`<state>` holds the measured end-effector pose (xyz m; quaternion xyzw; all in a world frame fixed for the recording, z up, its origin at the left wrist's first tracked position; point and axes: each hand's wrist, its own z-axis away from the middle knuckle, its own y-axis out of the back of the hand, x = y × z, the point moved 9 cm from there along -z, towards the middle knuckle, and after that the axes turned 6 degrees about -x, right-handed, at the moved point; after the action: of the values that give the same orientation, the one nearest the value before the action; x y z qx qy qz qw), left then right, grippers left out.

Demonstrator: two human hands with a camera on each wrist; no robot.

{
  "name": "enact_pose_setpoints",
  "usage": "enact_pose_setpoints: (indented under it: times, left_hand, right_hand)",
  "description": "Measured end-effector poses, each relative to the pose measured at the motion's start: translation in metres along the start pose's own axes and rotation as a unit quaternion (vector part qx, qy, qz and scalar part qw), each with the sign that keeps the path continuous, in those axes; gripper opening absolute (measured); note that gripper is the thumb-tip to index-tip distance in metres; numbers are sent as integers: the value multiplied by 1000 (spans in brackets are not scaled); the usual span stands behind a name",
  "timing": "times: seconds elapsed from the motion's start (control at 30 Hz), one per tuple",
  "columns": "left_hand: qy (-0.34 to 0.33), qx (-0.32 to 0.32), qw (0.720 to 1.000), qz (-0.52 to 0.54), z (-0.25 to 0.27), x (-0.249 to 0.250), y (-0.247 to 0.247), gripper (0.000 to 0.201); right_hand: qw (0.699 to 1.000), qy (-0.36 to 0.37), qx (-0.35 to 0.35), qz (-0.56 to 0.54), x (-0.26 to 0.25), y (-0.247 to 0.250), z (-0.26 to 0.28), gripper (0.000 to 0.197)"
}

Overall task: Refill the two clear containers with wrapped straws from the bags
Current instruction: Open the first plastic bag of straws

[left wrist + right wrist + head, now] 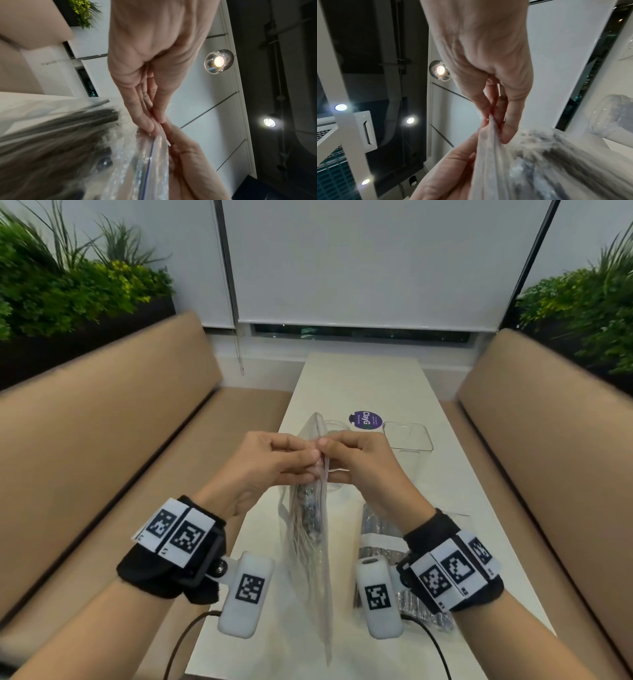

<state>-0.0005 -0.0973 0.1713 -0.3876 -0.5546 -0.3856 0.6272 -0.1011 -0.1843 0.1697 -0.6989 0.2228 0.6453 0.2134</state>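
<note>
A clear zip bag (310, 529) full of dark wrapped straws hangs upright over the white table (363, 378). My left hand (291, 458) and right hand (342, 457) both pinch its zip edge from opposite sides, fingertips meeting. In the left wrist view the left hand (154, 121) pinches the bag (130, 155) at its blue zip line. In the right wrist view the right hand (494, 121) pinches the bunched bag top (498, 155). A square clear container (409, 441) stands to the right beyond my hands. A round clear container (334, 426) shows behind the bag. A second bag of straws (380, 529) lies under my right wrist.
A purple round sticker (365, 420) lies on the table beyond the containers. Tan bench seats (102, 422) flank the narrow table on both sides, with plants (68, 285) behind them. A window blind (370, 261) closes the far end. Cables hang off the table's near edge.
</note>
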Motion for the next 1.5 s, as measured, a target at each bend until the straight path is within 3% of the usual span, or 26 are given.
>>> enact_pose_setpoints:
  times: [0.07,0.13,0.2,0.23,0.3,0.37,0.47,0.6,0.7,0.8,0.83,0.9,0.97,1.03,1.07,1.13,1.23,1.27,1.3,1.37,1.43,1.5]
  left_hand:
    - [-1,21,999,-25,1,1,-1,7]
    - [-58,105,980,-159,5,10,-1,8]
    - [-159,201,901,-351,17,32,-4,8]
    - [-202,231,859,-410,24,42,-4,10]
    - [-243,228,810,-483,28,51,-3,16]
    - [-249,170,779,-550,25,47,-12,6]
    - [-189,137,825,-514,13,27,-7,22]
    - [-175,110,861,-464,6,24,-10,32]
    - [-199,93,852,-475,9,30,-10,46]
    - [-209,97,825,-516,17,31,11,49]
    - [-195,97,817,-535,17,28,19,53]
    - [-180,63,802,-566,16,22,17,76]
    - [-174,0,837,-518,11,17,-1,90]
    - [-220,-25,848,-482,12,27,-22,92]
    - [-254,-10,837,-485,15,35,-23,90]
    - [-300,50,773,-556,25,48,-7,87]
    - [-195,114,673,-705,24,34,40,81]
    - [-174,115,671,-712,22,25,51,83]
    - [-172,109,690,-695,19,16,56,86]
    - [-187,82,782,-589,13,4,58,82]
    - [-173,65,861,-474,8,-5,57,60]
    - [-151,52,869,-467,4,-15,49,44]
  right_hand:
    - [1000,5,12,5,0,1,1,17]
    - [981,56,62,176,-11,3,1,16]
    - [908,119,110,387,-28,-2,7,21]
    - [884,132,130,429,-34,-1,11,22]
    - [888,120,140,420,-35,11,13,22]
    - [909,95,141,381,-31,21,13,22]
    - [934,61,139,322,-24,22,6,20]
    - [953,-7,82,293,0,6,-14,33]
    - [922,-13,39,384,14,2,-17,23]
    - [895,1,105,433,1,39,-8,18]
    - [896,-8,116,429,-4,51,-5,17]
    - [917,-37,65,391,-7,49,-2,32]
    - [949,-32,-12,313,-7,18,-3,58]
    - [949,-3,-40,312,2,-5,-9,69]
    - [942,7,-18,335,8,-1,-12,64]
    - [920,9,87,383,10,34,-12,48]
    - [878,23,174,446,7,79,1,35]
    - [881,35,170,441,6,81,4,32]
    - [898,42,152,411,7,78,5,29]
    - [954,7,96,282,21,67,4,25]
    - [988,-60,48,134,36,53,6,25]
    - [994,-90,30,59,42,41,11,30]
